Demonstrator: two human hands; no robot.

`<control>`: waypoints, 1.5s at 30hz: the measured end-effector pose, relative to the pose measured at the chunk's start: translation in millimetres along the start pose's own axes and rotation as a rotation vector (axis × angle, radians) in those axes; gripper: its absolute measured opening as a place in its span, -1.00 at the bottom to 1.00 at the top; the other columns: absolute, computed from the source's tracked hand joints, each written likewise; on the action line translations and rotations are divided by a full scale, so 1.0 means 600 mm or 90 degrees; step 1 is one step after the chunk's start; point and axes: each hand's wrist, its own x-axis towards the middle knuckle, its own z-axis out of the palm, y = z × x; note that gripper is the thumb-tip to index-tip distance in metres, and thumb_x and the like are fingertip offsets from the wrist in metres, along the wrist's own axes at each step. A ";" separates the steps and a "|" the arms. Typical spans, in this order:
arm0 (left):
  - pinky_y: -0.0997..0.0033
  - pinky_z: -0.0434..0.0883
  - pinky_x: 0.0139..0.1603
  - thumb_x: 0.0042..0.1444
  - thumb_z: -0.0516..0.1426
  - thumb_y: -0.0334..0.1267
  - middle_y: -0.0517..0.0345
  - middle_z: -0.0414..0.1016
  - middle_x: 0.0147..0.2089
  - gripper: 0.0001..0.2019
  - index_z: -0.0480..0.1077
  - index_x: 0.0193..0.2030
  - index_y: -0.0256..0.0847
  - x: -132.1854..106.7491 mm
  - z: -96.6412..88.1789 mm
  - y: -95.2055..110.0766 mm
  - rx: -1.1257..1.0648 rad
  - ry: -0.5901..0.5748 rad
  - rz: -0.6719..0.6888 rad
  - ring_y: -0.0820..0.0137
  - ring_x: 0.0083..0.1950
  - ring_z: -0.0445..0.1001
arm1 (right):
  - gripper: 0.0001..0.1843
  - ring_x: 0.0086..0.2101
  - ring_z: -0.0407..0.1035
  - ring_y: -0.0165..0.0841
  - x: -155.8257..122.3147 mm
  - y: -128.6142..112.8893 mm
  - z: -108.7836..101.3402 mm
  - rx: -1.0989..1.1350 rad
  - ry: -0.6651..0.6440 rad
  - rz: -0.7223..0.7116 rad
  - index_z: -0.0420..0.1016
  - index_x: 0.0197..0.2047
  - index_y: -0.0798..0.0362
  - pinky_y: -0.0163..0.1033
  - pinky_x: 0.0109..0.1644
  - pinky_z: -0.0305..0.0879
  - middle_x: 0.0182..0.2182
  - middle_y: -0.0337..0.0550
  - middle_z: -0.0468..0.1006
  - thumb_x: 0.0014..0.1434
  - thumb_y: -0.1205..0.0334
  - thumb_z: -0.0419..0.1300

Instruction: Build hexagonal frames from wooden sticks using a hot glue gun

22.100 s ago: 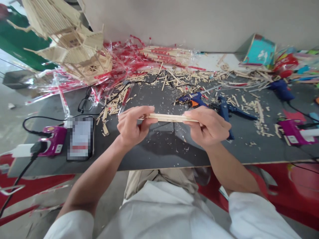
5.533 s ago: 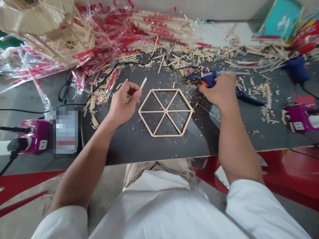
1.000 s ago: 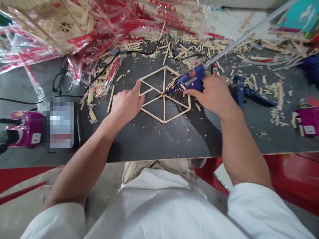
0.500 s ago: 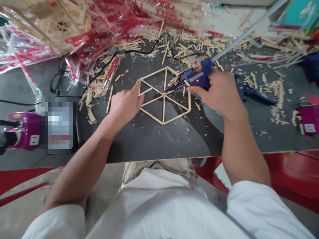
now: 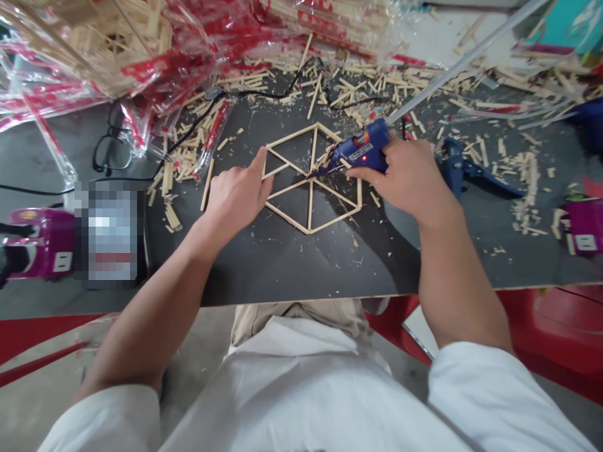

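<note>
A flat hexagonal frame of thin wooden sticks [image 5: 309, 207], with spokes meeting at its middle, lies on the dark table. My left hand [image 5: 235, 196] holds the frame's left side, index fingertip on the corner and thumb on the side stick; the other fingers are curled under. My right hand [image 5: 412, 176] grips a blue hot glue gun [image 5: 360, 150] with a small red light lit. The nozzle tip is at the centre joint, where the spokes meet, and hides part of it. A long clear glue stick [image 5: 466, 59] juts from the gun's back end.
Wood offcuts [image 5: 372, 81] litter the back and right. Plastic-wrapped sticks [image 5: 207, 37] pile up at the back left. Eyeglasses [image 5: 110, 154], a black cable [image 5: 188, 135], a blurred-screen device [image 5: 113, 235] and a purple tool [image 5: 42, 242] lie left; a blue-handled cutter [image 5: 490, 179] lies right.
The glue gun has moved slightly left and down, bringing its nozzle onto the frame's centre joint. My left hand stays at the left corner.
</note>
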 end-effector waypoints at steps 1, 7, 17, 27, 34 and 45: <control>-0.06 0.51 0.15 0.48 -0.16 0.01 -0.25 0.69 0.00 -0.23 -0.09 0.74 -0.23 0.000 0.000 0.000 0.004 0.001 0.001 -0.09 0.05 0.68 | -0.36 -0.20 0.55 0.09 -0.001 -0.002 0.001 0.007 -0.002 -0.009 0.52 0.19 0.01 0.08 -0.06 0.41 -0.37 -0.05 0.54 0.38 -0.36 0.21; -0.13 0.50 0.21 0.48 -0.16 0.02 -0.28 0.69 0.05 -0.22 -0.12 0.75 -0.23 -0.002 -0.001 0.003 -0.005 -0.005 -0.008 -0.14 0.12 0.67 | -0.36 -0.19 0.55 0.07 -0.004 -0.006 -0.009 0.005 0.005 -0.007 0.52 0.20 0.03 0.10 0.02 0.42 -0.36 -0.03 0.58 0.39 -0.35 0.21; 0.03 0.55 0.22 0.43 0.05 0.03 -0.01 0.73 -0.10 -0.35 0.36 0.56 -0.15 0.013 0.011 -0.036 -0.303 0.073 0.055 0.03 0.07 0.67 | -0.24 -0.15 0.58 0.09 -0.010 -0.038 -0.004 0.050 0.065 -0.001 0.49 0.21 0.05 0.11 -0.05 0.49 -0.28 0.03 0.62 0.30 -0.45 0.24; 0.03 0.55 0.21 0.40 0.10 0.00 -0.12 0.74 0.06 -0.41 0.48 0.45 -0.23 0.022 0.013 -0.042 -0.388 0.089 0.044 0.06 0.06 0.68 | -0.44 -0.10 0.57 0.09 -0.002 -0.119 0.049 0.046 0.016 -0.016 0.38 0.28 0.07 0.09 -0.04 0.48 -0.06 0.18 0.62 0.27 0.07 0.28; 0.11 0.55 0.20 0.37 0.13 -0.05 -0.05 0.73 0.12 -0.46 0.56 0.37 -0.23 0.027 0.015 -0.046 -0.424 0.099 0.058 0.09 0.10 0.64 | -0.47 -0.19 0.56 0.03 0.000 -0.123 0.048 0.040 0.027 -0.039 0.42 0.21 0.03 0.03 -0.17 0.43 -0.04 0.14 0.67 0.17 0.16 0.27; 0.06 0.54 0.22 0.30 0.24 -0.09 -0.03 0.73 -0.01 -0.42 0.51 0.44 -0.17 0.027 0.018 -0.043 -0.360 0.105 0.052 0.08 0.05 0.66 | -0.50 -0.23 0.55 0.02 0.004 -0.122 0.054 0.029 0.016 -0.034 0.41 0.21 0.07 0.05 -0.19 0.45 -0.06 0.18 0.65 0.22 0.14 0.25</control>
